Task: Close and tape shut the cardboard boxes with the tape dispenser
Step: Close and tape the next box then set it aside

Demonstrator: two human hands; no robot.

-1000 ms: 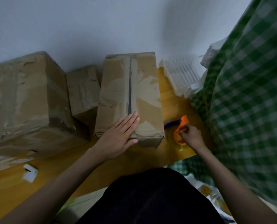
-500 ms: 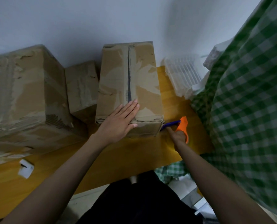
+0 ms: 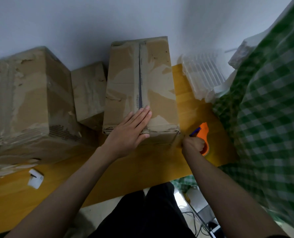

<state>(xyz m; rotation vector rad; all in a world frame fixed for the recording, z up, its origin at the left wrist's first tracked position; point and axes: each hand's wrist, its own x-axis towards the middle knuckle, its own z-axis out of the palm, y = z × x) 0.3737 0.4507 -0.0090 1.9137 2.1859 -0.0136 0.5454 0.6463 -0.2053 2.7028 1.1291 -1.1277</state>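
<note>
A tall cardboard box [image 3: 156, 79] with its top flaps shut along a dark centre seam stands in the middle of the yellow wooden table [image 3: 142, 167]. My left hand [image 3: 129, 131] lies flat with straight fingers on the near end of its top, over the seam. My right hand [image 3: 192, 146] grips the orange tape dispenser [image 3: 203, 133] just right of the box's near corner, low by the table. A large worn box [image 3: 22, 103] and a small box [image 3: 89, 91] stand to the left.
A clear plastic tray [image 3: 204, 73] sits at the back right against the white wall. Green checked cloth [image 3: 266, 117] hangs along the right side. A small white object [image 3: 35, 178] lies on the table at the near left.
My right hand has taken the dispenser off the table and brought it toward the box's near right corner. My left hand has stayed flat on the box top.
</note>
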